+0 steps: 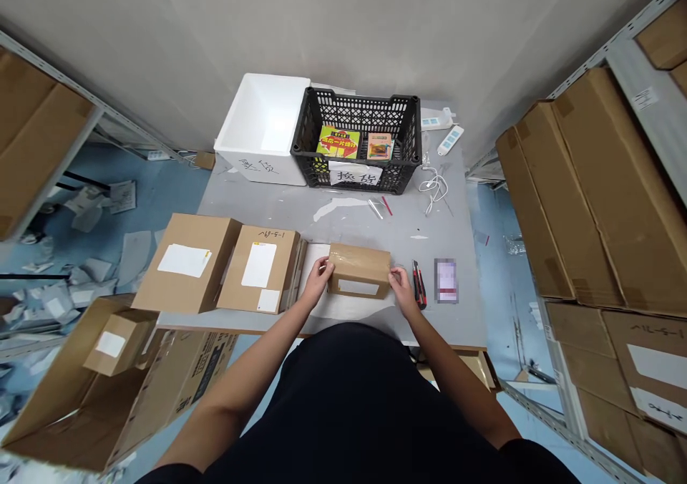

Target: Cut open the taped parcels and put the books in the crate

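Observation:
A small taped cardboard box [359, 260] with a white label on its near side is at the front of the table, between my hands. My left hand [319, 276] grips its left end, thumb and fingers closed on the edge. On the opposite end, my right hand [401, 287] pinches the lower right corner. Just right of that hand lies a red and black box cutter [418, 285]. Beyond the cutter is a phone-like flat object [445, 281], its face blurred. Left of my left hand stands a labelled carton [260, 269] beside a larger carton [185, 262].
At the back are a white foam box [257, 167] and a black plastic crate [357, 176] holding colourful packs. Power strips [451, 140] and a white cable [436, 187] lie at the back right. A large open carton [89, 427] stands low left. Shelves of cartons [569, 190] flank the right.

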### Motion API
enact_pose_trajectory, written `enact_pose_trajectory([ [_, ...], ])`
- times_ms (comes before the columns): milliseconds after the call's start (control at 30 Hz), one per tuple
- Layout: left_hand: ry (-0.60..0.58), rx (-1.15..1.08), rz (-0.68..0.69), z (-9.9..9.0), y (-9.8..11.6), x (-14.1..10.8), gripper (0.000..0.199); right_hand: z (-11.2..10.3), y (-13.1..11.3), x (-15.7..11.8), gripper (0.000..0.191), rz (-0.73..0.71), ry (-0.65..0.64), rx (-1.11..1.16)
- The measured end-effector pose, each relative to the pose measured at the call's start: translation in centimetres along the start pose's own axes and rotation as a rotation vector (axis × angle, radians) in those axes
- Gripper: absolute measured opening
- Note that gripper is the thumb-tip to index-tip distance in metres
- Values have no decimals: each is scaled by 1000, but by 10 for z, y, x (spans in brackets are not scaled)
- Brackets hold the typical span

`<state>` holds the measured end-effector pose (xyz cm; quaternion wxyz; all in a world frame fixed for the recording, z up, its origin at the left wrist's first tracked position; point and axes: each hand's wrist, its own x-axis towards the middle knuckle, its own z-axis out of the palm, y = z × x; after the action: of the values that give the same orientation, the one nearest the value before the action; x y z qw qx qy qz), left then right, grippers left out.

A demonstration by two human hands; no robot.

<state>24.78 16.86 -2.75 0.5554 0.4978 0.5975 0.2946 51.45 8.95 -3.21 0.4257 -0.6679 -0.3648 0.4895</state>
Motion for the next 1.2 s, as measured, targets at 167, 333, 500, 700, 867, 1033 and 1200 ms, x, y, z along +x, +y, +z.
enact_pose_trajectory([
  [167, -15, 36, -1, -5, -28, -34, 58, 6, 28, -37, 49, 22, -2, -9],
  [333, -34, 19, -25, -6, -46, -50, 62, -26, 53, -45, 54, -32, 225, -337],
  [500, -17, -30, -26, -3, -48, -51, 63, -61, 71, -28, 61, 59, 301, -744],
  [700, -18, -112, -35, 0, -56, -60, 70, -67, 76, -10, 61, 295, 344, -719],
  [867, 9, -71, -60, 4, -58, -69, 64, -76, 73, 1, 45, 328, 298, -603],
  [1033, 51, -15, -88, 6, -53, -72, 60, -74, 58, -11, 49, 276, 204, -433],
  [1200, 103, -3, -83, 8, -53, -71, 55, -65, 12, -40, 66, 102, 55, -363],
])
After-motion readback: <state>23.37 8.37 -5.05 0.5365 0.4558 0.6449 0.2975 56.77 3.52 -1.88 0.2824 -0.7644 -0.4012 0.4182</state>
